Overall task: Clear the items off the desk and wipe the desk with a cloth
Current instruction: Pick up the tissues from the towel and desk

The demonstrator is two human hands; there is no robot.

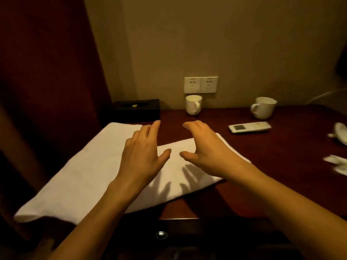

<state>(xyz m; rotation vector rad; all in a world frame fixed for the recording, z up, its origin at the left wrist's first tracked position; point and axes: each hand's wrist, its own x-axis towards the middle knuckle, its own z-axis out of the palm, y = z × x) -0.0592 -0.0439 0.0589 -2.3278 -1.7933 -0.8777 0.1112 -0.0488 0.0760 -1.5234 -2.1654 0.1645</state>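
— White cloth lies folded across the left part of the dark wooden tabletop, its near corner hanging past the front edge. Where are the hands?

— Both hover above it, holding nothing. The left hand has straight, spread fingers; the right hand is loosely arched, fingers bent but not closed. Shadows on the cloth suggest neither is pressing it.

— Is the surface ready for wiping?

— It seems not. Two white mugs stand by the wall, one under the sockets, the other further right. A white remote lies in front of that second mug, a black tissue box sits at the back left just beyond the cloth, and pale crumpled items lie at the right edge, too blurred to name.

— So how should this step go?

— Probably lift the items away first, mugs by the handle, remote flat. Then lay both palms flat on the cloth, gather the hanging corner back on, and sweep in overlapping strokes from the wall toward the front edge.
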